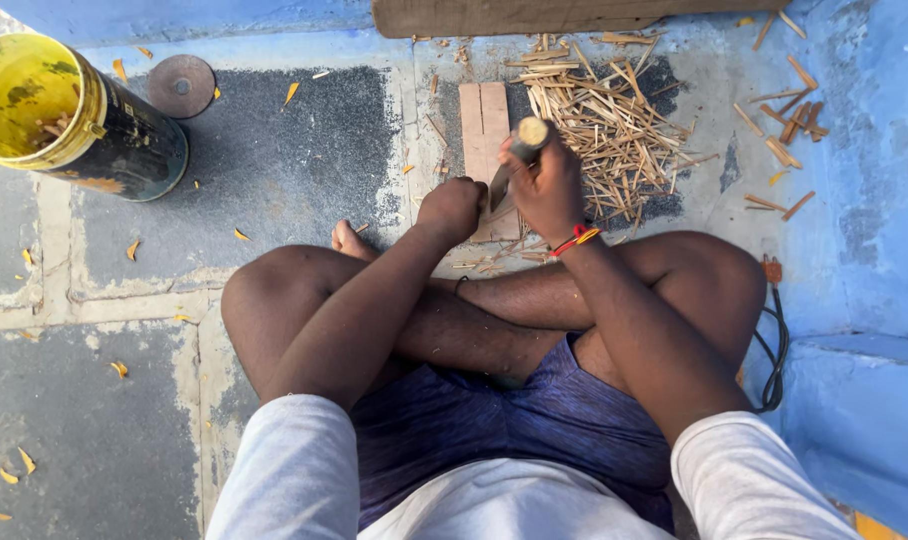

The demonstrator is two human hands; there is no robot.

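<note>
The person sat cross-legged on the floor, and both hands were out in front, over a small wooden block [485,135]. The right hand [546,188] was shut tight around a tool with a round wooden handle [528,136], whose top end stuck up out of the fist. The left hand [452,207] was closed in a fist too, just beside the right one, and seemed to hold a thin stick; I could not see the stick well, because the fingers hid it. The stick looked light and stiff, and it would likely snap or split if bent, so a low, firm hold near the block looked best. The handle looked hard and thick, good for a full grip. A pile of thin sticks [604,125] lay just past the hands. A yellow can [59,115] stood well apart, to the left.
</note>
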